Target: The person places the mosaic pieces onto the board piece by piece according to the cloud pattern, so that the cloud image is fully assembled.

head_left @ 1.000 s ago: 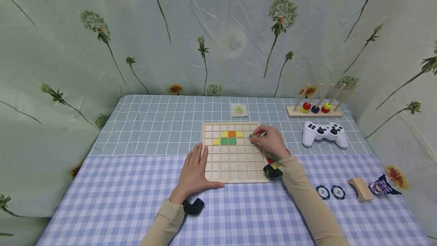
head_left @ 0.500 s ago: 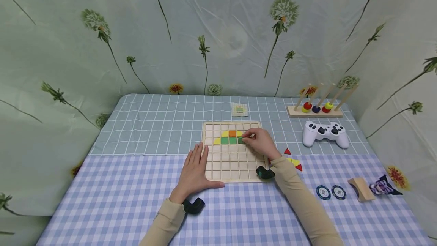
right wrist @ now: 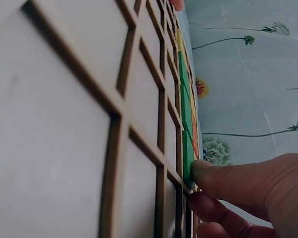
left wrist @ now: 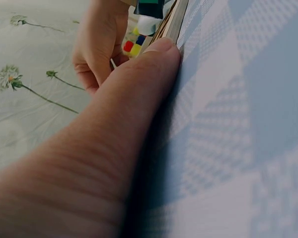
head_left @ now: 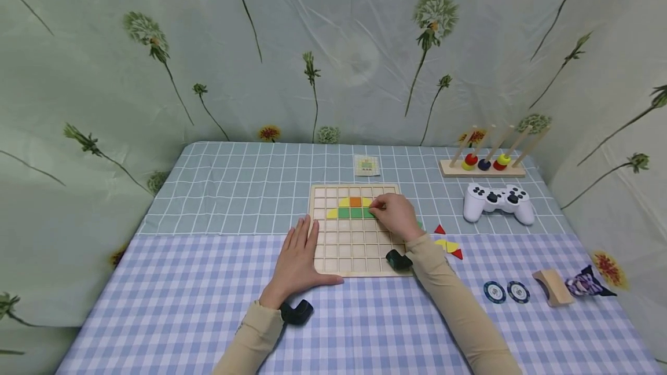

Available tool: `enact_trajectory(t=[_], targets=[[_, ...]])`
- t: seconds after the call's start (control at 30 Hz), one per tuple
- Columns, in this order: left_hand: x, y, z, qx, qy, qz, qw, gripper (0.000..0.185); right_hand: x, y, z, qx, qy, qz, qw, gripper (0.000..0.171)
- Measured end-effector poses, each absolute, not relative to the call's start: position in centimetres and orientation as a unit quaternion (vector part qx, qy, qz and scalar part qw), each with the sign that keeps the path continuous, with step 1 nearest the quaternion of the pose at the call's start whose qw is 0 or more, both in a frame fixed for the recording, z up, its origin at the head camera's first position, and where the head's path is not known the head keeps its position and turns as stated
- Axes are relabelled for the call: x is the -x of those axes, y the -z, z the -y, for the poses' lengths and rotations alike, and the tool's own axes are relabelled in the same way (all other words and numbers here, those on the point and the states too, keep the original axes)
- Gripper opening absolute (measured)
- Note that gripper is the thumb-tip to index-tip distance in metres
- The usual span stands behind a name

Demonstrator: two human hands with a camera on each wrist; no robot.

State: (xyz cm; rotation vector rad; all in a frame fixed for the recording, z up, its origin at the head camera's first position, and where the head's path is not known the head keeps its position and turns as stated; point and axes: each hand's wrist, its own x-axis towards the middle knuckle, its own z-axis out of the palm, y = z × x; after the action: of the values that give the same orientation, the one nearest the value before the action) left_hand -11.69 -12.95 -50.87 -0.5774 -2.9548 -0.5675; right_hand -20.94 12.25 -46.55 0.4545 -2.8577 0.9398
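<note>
The person's right hand is on the wooden grid board, its fingertips curled down onto a green square tile that sits in the board's third row, at the right end of a short green run. From the right wrist view the thumb tip presses the tile's edge into its cell; whether the fingers truly pinch it I cannot tell. Just above, at 12 o'clock from the tile, lie an orange tile and yellow pieces forming a small dome.

The left hand lies flat, fingers straight and together, against the board's left edge at 9 o'clock, holding nothing.

At 3 o'clock from the board, loose red and yellow triangles rest on the checked cloth. Farther right sit a white game controller, a ring-and-peg toy and two poker chips.
</note>
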Motion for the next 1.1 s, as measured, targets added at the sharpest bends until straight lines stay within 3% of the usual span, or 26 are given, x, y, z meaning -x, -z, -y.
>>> enact_trajectory(t=[0.33, 0.57, 1.1], targets=[[11.8, 50.9, 12.8, 0.189, 0.184, 0.964, 0.033, 0.13, 20.4, 45.7, -14.1, -0.142, -0.331, 0.933, 0.014, 0.009], [11.8, 50.8, 12.9, 0.189, 0.18, 0.965, 0.035, 0.131, 19.8, 44.4, -18.6, -0.103, -0.333, 0.937, 0.035, 0.016], [11.8, 50.7, 13.0, 0.188, 0.177, 0.966, 0.027, 0.131, 16.0, 44.9, -25.0, -0.023, -0.289, 0.955, -0.056, 0.016]])
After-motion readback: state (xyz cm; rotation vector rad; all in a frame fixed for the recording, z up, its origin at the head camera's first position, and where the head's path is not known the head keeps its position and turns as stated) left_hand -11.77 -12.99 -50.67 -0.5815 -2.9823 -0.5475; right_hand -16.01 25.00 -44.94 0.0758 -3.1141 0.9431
